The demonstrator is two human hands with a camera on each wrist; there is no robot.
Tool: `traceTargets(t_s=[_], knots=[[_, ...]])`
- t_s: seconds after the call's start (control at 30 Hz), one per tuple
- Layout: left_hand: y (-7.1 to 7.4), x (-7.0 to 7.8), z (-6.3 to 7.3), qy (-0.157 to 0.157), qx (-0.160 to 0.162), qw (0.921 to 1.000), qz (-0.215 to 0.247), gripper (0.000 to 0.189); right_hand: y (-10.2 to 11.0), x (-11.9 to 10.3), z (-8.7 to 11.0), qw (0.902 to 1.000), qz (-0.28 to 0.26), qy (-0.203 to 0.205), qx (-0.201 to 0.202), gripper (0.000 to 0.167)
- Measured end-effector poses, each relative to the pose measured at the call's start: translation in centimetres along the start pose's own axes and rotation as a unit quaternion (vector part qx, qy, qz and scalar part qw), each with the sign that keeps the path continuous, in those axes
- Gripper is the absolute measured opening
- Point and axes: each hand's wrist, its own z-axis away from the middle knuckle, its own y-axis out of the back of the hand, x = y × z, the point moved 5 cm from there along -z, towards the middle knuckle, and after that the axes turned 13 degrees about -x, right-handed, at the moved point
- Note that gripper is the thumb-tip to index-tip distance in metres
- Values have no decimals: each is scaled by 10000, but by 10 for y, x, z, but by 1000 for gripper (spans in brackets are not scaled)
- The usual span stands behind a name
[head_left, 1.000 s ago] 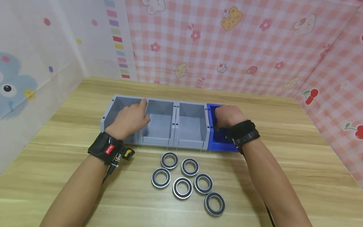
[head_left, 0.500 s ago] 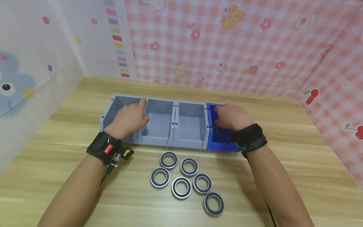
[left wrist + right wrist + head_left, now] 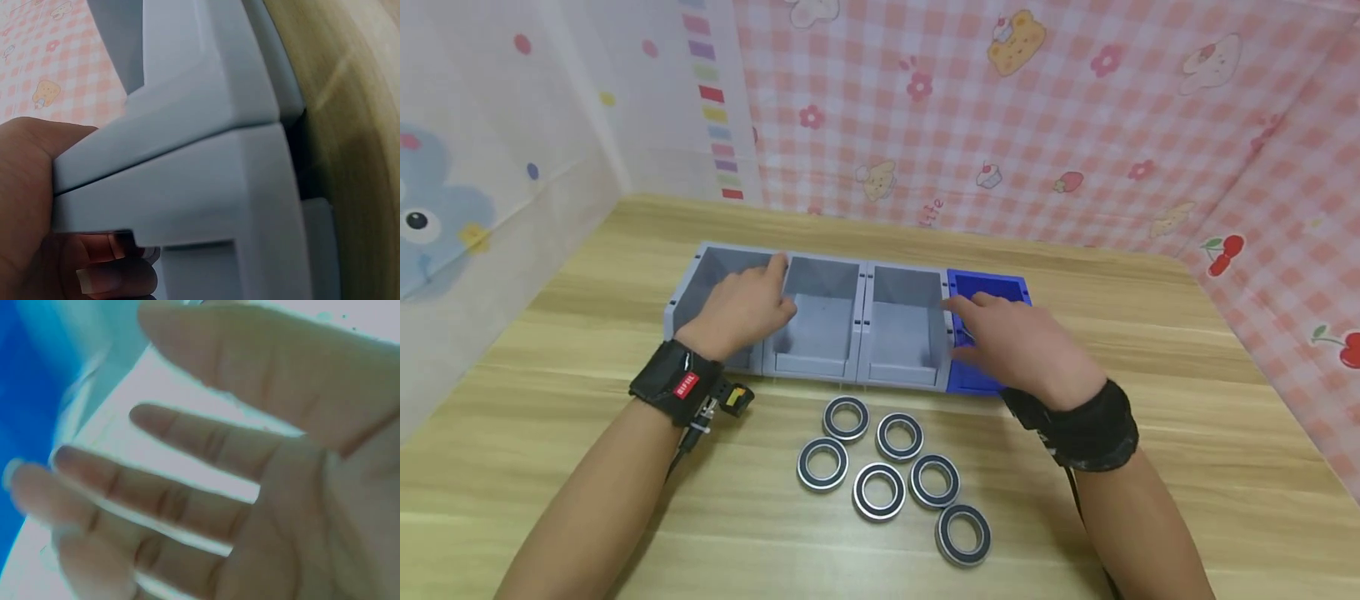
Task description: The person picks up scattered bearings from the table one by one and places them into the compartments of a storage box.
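A row of three joined grey storage bins (image 3: 898, 377) with a blue bin (image 3: 992, 285) at its right end stands on the table. My left hand (image 3: 741, 308) grips the divider between the two leftmost grey bins. In the left wrist view, curled fingers (image 3: 119, 278) show under that grey wall (image 3: 187, 181), partly hidden by it. Over the blue bin, my right hand (image 3: 1026, 346) has its fingers spread and holds nothing; its palm and separated fingers face the right wrist camera. A sliver of a ring-shaped bearing (image 3: 967, 332) shows inside the blue bin, mostly hidden by that hand.
Several black-sealed steel bearings lie flat in front of the bins, among them a left one (image 3: 823, 465), a middle one (image 3: 879, 492) and the nearest one (image 3: 963, 536). A pink checked cloth (image 3: 917, 150) hangs behind the wooden table (image 3: 1150, 333).
My right hand has risen out of the blue bin and drawn back toward me, its fingers spreading. The left hand keeps its place on the grey divider.
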Motion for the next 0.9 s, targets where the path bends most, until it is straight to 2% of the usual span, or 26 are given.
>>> traceTargets(t_s=[0.1,0.23,0.33,0.63,0.9], knots=[[1,1,-1,10,5,10000,-35,58,1,-19,8,9974,26,685,236,54],[0,2,-1,19,-77,10000,-13,60,-3,-44,15,9844,289,1654,529,45],[0,2,-1,6,-128,9999,12,60,-9,-58,15,9754,393,2124,441,40],[0,0,1,-45,-102,9999,50,59,-28,-82,13,9643,125,2583,-572,50],[0,1,-1,-24,-54,10000,11,59,-43,-87,9,9634,251,2498,-934,60]])
